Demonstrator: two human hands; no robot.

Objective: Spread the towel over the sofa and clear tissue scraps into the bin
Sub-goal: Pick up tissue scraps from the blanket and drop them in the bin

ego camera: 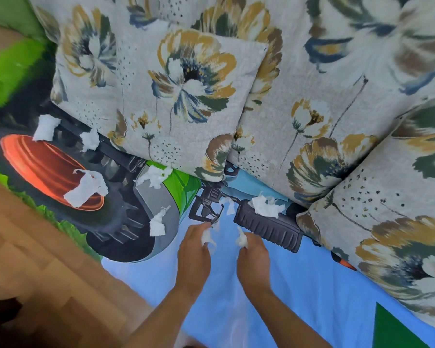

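The floral cushions (299, 79) are leaning along the back of the sofa, taking up most of the upper view, with one square cushion (161, 96) sitting in front of the others. Below them the towel (312, 285) is lying spread flat over the seat, showing a printed tractor with a large dark wheel and an orange hub against a blue ground (a green patch is showing at its lower right corner). A strip of wooden floor (35, 259) is running along the left edge of the towel.

White tissue scraps are lying scattered over the towel: one large scrap (87, 187) on the orange hub, another (265, 206) near the right cushions, one (155, 175) just under the square cushion, one (45, 128) at the far left, a smaller one (89, 139) beside it, and a thin one (158, 222) on the grey print.

The left hand (194, 252) is reaching forward, its fingertips pinching a small scrap (207, 237). The right hand (253, 257), just beside it, is pinching another small scrap (242, 239) at its fingertips.
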